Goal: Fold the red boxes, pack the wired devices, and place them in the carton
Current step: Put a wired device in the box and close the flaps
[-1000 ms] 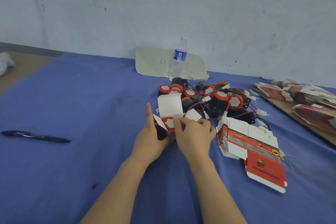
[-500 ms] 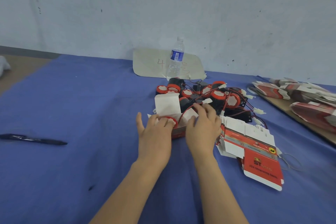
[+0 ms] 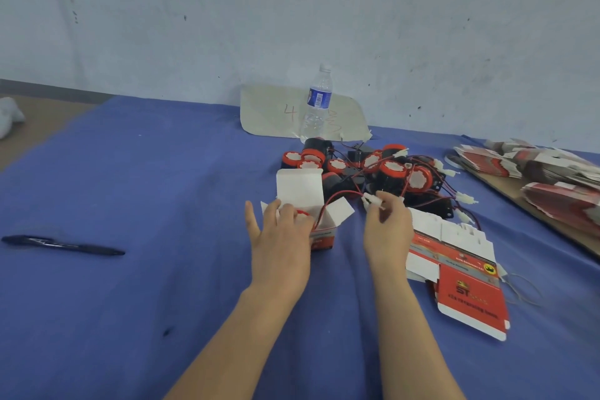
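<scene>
An open red box [image 3: 319, 234] with white flaps up stands on the blue cloth at centre. My left hand [image 3: 279, 234] lies over its top, fingers pressing a red-rimmed device down into it. A red and black wire [image 3: 341, 196] runs out of the box to a white connector [image 3: 371, 201], which my right hand [image 3: 388, 224] pinches to the right of the box. Behind lies a pile of black and red wired devices [image 3: 383, 172]. A stack of flat red boxes [image 3: 454, 256] lies to the right of my right hand.
A water bottle [image 3: 317, 104] stands on a card sheet [image 3: 276, 110] by the wall. More flat boxes [image 3: 552, 178] lie on a board at the far right. A dark pen [image 3: 61, 245] rests on the cloth at left. Rubber bands [image 3: 522, 289] lie beside the flat stack.
The box now stands upright with the device pushed inside. My right hand has left the flap and moved right, taking the white connector and drawing the wire out.
</scene>
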The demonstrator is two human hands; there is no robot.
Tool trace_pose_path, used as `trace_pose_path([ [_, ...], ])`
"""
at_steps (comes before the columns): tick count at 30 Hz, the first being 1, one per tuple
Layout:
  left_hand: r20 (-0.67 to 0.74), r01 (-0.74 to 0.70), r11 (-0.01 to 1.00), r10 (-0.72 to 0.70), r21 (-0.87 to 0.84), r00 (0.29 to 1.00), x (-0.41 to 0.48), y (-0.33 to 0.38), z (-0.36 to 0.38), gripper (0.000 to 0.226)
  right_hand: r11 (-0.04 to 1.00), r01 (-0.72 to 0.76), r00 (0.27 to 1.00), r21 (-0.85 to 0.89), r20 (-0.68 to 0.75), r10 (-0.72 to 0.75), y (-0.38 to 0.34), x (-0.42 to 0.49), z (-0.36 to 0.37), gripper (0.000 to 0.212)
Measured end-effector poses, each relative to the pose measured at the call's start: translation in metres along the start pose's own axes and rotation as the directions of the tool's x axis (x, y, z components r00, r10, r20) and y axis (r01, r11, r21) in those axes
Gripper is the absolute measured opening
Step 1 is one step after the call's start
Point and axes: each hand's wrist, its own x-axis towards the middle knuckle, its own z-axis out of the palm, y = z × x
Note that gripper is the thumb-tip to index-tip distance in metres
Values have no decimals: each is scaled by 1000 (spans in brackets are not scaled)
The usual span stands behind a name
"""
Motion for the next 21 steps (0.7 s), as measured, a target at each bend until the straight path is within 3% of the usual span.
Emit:
trace_pose_path([
  [5, -54, 4, 997, -9, -78, 999, -1, 2, 3, 27, 950, 273, 945, 155, 141, -295, -23, -17, 0, 18],
  [8, -51, -29, 996, 25, -83, 998, -3, 2, 3, 33, 925, 364, 869, 112, 317, -380, -29, -26, 6, 26],
  [11, -50, -37, 994, 32, -103, 998, -2, 2, 3, 38, 893, 451, 787, -8, 475, -394, -29, -28, 9, 36],
  [14, -44, -38, 990, 32, -136, 999, -2, 1, 4, 39, 887, 461, 754, -20, 536, -380, -29, -29, 8, 39],
  [17, -31, -29, 992, 25, -123, 999, -3, 1, 4, 36, 867, 490, 740, -89, 569, -360, -28, -29, 9, 35],
  [21, -32, -20, 994, 16, -110, 999, -2, 1, 6, 36, 865, 492, 773, -101, 509, -380, -27, -26, 6, 20],
])
